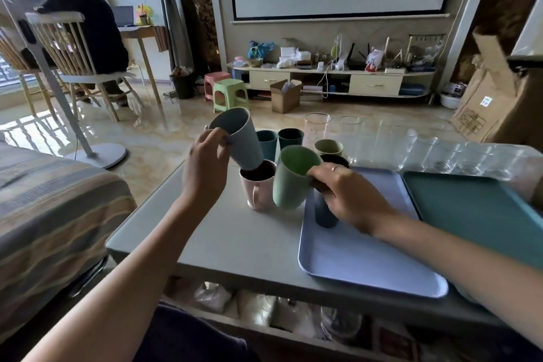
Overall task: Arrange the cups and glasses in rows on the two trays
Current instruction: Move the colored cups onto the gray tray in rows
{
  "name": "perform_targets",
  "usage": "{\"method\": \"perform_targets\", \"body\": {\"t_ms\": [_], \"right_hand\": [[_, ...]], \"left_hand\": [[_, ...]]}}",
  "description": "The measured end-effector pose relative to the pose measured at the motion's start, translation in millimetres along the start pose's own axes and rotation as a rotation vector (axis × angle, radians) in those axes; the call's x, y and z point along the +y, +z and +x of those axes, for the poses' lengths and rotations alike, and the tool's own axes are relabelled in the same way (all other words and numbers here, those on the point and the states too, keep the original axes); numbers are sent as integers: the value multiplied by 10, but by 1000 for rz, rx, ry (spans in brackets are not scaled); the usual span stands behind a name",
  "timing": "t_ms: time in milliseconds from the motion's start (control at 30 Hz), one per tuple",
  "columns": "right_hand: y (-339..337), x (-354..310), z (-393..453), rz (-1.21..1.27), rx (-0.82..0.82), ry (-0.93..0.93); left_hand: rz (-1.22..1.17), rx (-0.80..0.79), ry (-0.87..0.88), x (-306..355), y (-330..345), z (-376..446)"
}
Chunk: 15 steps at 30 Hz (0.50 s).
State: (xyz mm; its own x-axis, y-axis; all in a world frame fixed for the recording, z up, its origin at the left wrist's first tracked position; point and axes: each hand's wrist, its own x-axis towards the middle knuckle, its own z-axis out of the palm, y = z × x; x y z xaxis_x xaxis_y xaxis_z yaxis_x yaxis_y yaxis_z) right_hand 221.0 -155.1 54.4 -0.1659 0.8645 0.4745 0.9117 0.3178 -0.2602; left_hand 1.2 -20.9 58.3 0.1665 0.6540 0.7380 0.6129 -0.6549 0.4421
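My left hand (205,167) grips a grey-blue cup (242,138), tilted in the air with its base just over the mouth of a pink mug (258,188) standing on the table. My right hand (349,197) holds a green cup (291,179) by its rim, tilted, at the left edge of the lavender tray (367,261). A dark blue cup (324,211) stands on that tray under my right palm. Behind stand two teal cups (267,144), an olive cup (328,147) and a dark cup (335,160). The teal tray (476,209) lies to the right.
Several clear glasses (440,156) stand along the back right of the white table (235,241); two taller ones (317,126) are further back. A striped sofa (44,214) is on my left. A standing fan (73,114) and a seated person (85,23) are beyond.
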Motion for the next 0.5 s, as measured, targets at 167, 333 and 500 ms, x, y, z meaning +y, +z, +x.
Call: {"method": "perform_targets", "body": {"t_ms": [167,333,500], "right_hand": [[51,84,-534,-47,-161,70],[289,243,-710,-94,-238,171],[409,200,-674,-204,-355,179]], "left_hand": [[18,-99,52,90,23,-156],[51,-168,78,185,91,-217],[71,-216,134,197,119,-229]]}}
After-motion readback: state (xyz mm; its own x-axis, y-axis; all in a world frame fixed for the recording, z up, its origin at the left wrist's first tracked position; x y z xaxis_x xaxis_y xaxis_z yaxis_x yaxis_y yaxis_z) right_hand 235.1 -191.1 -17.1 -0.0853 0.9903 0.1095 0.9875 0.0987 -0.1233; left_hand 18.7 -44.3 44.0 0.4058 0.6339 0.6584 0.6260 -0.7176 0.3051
